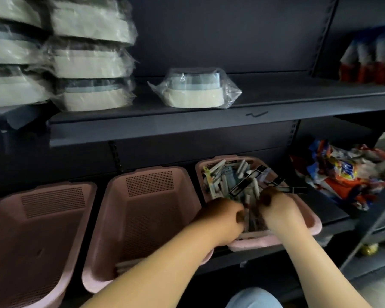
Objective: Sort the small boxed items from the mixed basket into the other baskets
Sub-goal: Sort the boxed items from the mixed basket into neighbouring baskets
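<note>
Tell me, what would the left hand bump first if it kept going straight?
Probably the small boxes piled in the pink basket: the left hand points straight into them. The right hand is just beyond, but depth is hard to judge.

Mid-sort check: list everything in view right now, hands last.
mixed basket: one, pink, lower shelf, right
small boxed items: many, white, grey, black, in the mixed basket
other baskets: at least two, pink, left of it
wrapped tubs: several, cream and grey, upper shelf
packets: a heap, red, blue, white, far right
left hand: one, among the boxed items, grip unclear
right hand: one, among the boxed items, grip unclear
</note>
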`<state>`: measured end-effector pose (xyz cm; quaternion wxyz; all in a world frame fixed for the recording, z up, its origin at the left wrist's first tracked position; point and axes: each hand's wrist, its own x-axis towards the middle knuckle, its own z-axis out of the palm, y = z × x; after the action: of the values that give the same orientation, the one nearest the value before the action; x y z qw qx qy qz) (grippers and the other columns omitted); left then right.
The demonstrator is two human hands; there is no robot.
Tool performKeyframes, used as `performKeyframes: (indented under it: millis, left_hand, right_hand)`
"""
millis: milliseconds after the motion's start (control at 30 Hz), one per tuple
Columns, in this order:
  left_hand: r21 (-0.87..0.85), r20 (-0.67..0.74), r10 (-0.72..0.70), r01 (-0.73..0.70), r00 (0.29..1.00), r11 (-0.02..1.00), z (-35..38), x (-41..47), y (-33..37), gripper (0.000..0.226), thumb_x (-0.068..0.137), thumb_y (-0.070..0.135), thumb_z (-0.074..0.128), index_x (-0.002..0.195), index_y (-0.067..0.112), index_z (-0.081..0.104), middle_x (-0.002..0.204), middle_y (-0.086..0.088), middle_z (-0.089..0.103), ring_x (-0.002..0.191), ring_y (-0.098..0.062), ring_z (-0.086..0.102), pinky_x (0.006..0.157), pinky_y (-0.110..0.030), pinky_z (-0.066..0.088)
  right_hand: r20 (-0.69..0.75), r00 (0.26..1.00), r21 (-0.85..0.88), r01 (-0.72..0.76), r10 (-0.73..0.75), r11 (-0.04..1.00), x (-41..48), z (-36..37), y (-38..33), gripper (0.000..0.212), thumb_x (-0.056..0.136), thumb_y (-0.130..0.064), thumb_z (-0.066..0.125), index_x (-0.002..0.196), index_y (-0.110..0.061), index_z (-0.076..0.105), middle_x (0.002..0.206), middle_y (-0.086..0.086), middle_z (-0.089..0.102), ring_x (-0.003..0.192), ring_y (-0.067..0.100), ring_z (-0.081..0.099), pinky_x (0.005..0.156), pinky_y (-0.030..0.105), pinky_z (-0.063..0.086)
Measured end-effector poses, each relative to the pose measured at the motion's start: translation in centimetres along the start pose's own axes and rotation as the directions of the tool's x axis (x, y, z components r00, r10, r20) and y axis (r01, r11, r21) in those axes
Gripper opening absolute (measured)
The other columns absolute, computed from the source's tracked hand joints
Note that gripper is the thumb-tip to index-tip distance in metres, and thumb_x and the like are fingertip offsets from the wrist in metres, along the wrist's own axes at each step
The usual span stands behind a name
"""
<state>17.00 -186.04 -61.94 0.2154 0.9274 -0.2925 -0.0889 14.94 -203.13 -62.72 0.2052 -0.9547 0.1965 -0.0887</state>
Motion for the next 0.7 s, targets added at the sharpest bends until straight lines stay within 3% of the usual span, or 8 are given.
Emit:
performKeyframes:
  millis: [100,267,333,400,433,500,567,700]
  left_hand:
    - [-0.019,0.016,-0.072,0.072,0.997,0.997,1.9,1.3,1.3,0.019,0.098,0.045,0.055,0.102,0.030,0.067,0.094,0.000,0.063,0.080,-0.025,0.060,0.064,-0.033,0.043]
    - [0.000,-0.045,-0.132,0.132,0.990,0.991,2.7,2.0,2.1,0.029,0.099,0.054,0.048,0.109,0.031,0.062,0.107,-0.005,0.066,0.087,-0.028,0.058,0.075,-0.035,0.044]
    - [0.020,-0.046,-0.134,0.135,0.990,0.991,2.8,2.2,2.1,0.023,0.100,0.049,0.050,0.111,0.032,0.060,0.110,-0.005,0.066,0.094,-0.030,0.061,0.078,-0.035,0.047]
    - [0.044,-0.036,-0.128,0.130,0.991,0.991,2.8,2.2,2.2,0.022,0.099,0.046,0.053,0.116,0.035,0.061,0.112,-0.003,0.067,0.101,-0.031,0.065,0.083,-0.036,0.050]
    - [0.039,-0.035,-0.125,0.126,0.992,0.991,2.7,2.1,2.2,0.023,0.099,0.046,0.055,0.119,0.036,0.061,0.112,-0.002,0.068,0.101,-0.031,0.065,0.084,-0.036,0.051]
    - [0.024,-0.045,-0.124,0.125,0.991,0.992,2.6,2.1,2.2,0.024,0.096,0.046,0.059,0.119,0.038,0.058,0.110,-0.001,0.068,0.097,-0.030,0.064,0.080,-0.034,0.048]
    - [0.039,-0.061,-0.118,0.120,0.991,0.992,2.5,2.1,2.3,0.025,0.094,0.045,0.062,0.117,0.038,0.054,0.105,0.001,0.066,0.092,-0.029,0.062,0.076,-0.035,0.047]
    - [0.054,-0.091,-0.114,0.119,0.989,0.991,2.6,2.1,2.9,0.032,0.094,0.047,0.062,0.120,0.038,0.047,0.103,0.000,0.064,0.094,-0.030,0.064,0.079,-0.039,0.051]
  right_hand:
    - [-0.079,0.997,0.141,-0.001,0.012,0.990,-0.9,0.1,0.2,0.014,0.093,-0.027,0.058,0.100,-0.018,0.066,0.080,-0.005,0.055,0.075,0.019,0.054,0.066,0.030,0.043]
    - [-0.026,1.000,0.089,-0.001,0.004,0.996,-1.7,0.2,-0.3,0.028,0.094,-0.021,0.051,0.120,-0.021,0.060,0.099,0.000,0.064,0.094,0.025,0.065,0.068,0.030,0.041]
    - [0.053,0.999,0.036,-0.010,0.008,0.999,-1.2,-0.4,-0.6,0.035,0.096,-0.021,0.048,0.131,-0.021,0.055,0.113,0.004,0.065,0.104,0.027,0.064,0.076,0.033,0.048]
    - [0.236,0.970,-0.020,-0.057,0.061,0.998,-0.8,-1.4,-1.3,0.050,0.100,-0.020,0.046,0.149,-0.021,0.037,0.138,0.010,0.056,0.123,0.030,0.057,0.097,0.039,0.050]
    - [0.264,0.962,0.001,-0.075,0.072,0.997,-0.7,-1.7,-1.5,0.052,0.100,-0.020,0.048,0.150,-0.021,0.034,0.139,0.011,0.055,0.125,0.030,0.056,0.100,0.040,0.048]
    - [0.139,0.990,0.134,-0.046,0.028,0.990,-1.2,-1.3,-0.9,0.039,0.097,-0.021,0.053,0.136,-0.021,0.050,0.114,0.002,0.062,0.108,0.027,0.062,0.088,0.037,0.051]
    - [0.051,0.999,0.249,-0.003,-0.010,0.969,-1.8,-0.9,-0.3,0.030,0.094,-0.020,0.056,0.124,-0.020,0.057,0.104,-0.002,0.061,0.093,0.022,0.060,0.081,0.034,0.051]
    - [0.013,1.000,0.286,0.008,-0.013,0.958,-1.4,-0.9,-0.3,0.038,0.095,-0.018,0.054,0.132,-0.027,0.053,0.087,-0.003,0.068,0.069,0.016,0.060,0.062,0.028,0.046]
